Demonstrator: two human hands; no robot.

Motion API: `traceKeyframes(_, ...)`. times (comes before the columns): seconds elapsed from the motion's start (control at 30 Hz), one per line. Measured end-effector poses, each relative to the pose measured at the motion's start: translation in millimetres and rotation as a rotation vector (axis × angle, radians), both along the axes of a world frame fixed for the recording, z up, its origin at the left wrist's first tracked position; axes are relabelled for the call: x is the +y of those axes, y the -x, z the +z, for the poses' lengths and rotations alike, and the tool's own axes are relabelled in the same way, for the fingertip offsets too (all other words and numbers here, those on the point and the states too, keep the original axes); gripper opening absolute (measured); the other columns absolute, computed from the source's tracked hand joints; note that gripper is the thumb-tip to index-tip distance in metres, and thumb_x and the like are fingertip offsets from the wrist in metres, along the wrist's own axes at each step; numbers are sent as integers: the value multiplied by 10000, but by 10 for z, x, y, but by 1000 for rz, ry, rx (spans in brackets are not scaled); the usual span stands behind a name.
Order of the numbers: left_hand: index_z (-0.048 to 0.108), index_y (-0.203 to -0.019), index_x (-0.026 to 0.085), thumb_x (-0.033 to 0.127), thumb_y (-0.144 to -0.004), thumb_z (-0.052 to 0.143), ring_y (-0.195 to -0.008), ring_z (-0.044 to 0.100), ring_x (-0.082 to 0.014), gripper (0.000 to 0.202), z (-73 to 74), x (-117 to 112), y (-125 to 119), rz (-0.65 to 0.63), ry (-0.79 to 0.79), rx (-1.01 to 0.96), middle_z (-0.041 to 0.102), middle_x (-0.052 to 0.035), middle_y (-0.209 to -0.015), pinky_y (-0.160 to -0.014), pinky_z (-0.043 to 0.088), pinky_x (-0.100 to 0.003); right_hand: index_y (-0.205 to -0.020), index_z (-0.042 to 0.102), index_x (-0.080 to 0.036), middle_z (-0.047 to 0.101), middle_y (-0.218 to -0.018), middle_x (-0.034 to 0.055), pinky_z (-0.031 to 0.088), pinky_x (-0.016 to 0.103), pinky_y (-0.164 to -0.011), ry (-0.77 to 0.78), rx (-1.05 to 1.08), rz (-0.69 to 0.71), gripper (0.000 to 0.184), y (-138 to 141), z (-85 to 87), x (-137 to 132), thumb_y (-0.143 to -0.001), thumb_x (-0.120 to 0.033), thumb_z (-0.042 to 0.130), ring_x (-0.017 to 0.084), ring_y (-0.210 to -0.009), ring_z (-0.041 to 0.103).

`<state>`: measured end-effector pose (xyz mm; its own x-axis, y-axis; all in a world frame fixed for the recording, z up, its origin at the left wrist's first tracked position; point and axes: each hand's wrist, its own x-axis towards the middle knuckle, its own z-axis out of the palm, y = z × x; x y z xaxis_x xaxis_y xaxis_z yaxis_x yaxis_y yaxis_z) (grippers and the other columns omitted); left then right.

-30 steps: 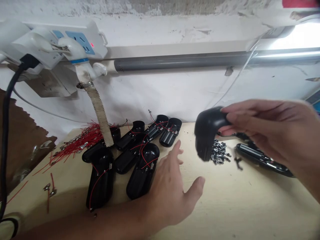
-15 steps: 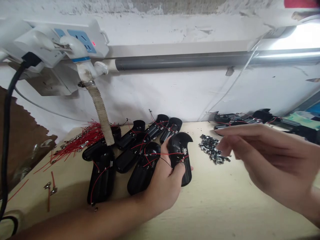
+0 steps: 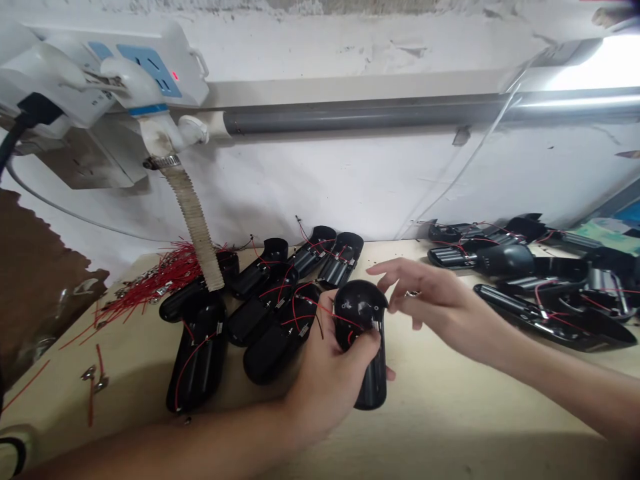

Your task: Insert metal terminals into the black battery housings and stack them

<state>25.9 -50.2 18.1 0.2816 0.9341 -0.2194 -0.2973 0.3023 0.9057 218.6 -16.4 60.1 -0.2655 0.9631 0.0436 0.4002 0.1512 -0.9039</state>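
Observation:
My left hand [image 3: 327, 377] is closed round a black plastic shell [image 3: 367, 373], holding it just above the wooden bench [image 3: 450, 427]. Red wires run across the shell's open inside. My right hand [image 3: 435, 303] reaches in from the right, right beside the shell's rounded top end. Its index finger is stretched out, and the thumb and another finger pinch a small shiny metal piece [image 3: 411, 293]. The heap of small metal parts on the bench is hidden behind this hand.
Several black shells with red wires [image 3: 240, 320] lie left of the held one, and more [image 3: 540, 280] lie at the right. A heap of red wires [image 3: 160, 280] sits at the far left. Above hang a power strip [image 3: 125, 67], a ribbed hose [image 3: 193, 220] and a grey pipe [image 3: 400, 113].
The black shell went from my right hand to my left, which closed on it. My right hand dipped to the metal parts heap and now comes back to the shell with a small piece.

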Motion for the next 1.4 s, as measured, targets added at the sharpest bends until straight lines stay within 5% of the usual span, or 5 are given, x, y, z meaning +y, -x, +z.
traceKeyframes(0.13, 449, -1087, 232, 213, -756, 798, -599, 646, -95, 481, 0, -9, 10, 24, 25, 33, 594, 47, -912, -559, 645, -286, -1116, 777, -226, 784, -966, 101, 517, 323, -527, -104, -77, -147, 322, -214, 157, 184, -846, -355, 659, 251, -757, 734)
traceKeyframes(0.27, 465, -1061, 229, 181, -732, 780, -595, 622, -84, 457, -1, -6, 12, 18, 7, 31, 586, 52, -904, -557, 661, -299, -1087, 809, -255, 800, -903, 75, 511, 395, -650, -284, -563, -231, 297, -457, 202, 400, -882, -365, 625, 257, -740, 729)
traceKeyframes(0.47, 453, -1026, 238, 186, -748, 735, -494, 637, -100, 399, 24, 12, 18, -23, 25, 62, 568, 85, -797, -467, 572, -238, -1032, 862, -265, 830, -1009, 85, 518, 429, -731, -215, -1036, -53, 302, -573, 20, 571, -898, -268, 591, 309, -900, 755)
traceKeyframes(1.07, 453, -1077, 242, 291, -775, 785, -515, 651, -114, 451, -38, 52, 35, -10, 72, 29, 578, 66, -864, -482, 619, -305, -904, 805, -233, 776, -1041, 101, 484, 395, -711, -199, -1055, 86, 206, -450, -165, 527, -972, -257, 612, 289, -885, 715)
traceKeyframes(1.4, 457, -1034, 241, 229, -767, 786, -479, 615, -89, 424, -20, 50, 24, -10, 47, 85, 562, 86, -823, -458, 617, -289, -855, 768, -193, 759, -968, 129, 561, 460, -875, -280, -945, 138, 175, -441, -198, 561, -921, -196, 606, 299, -938, 720)
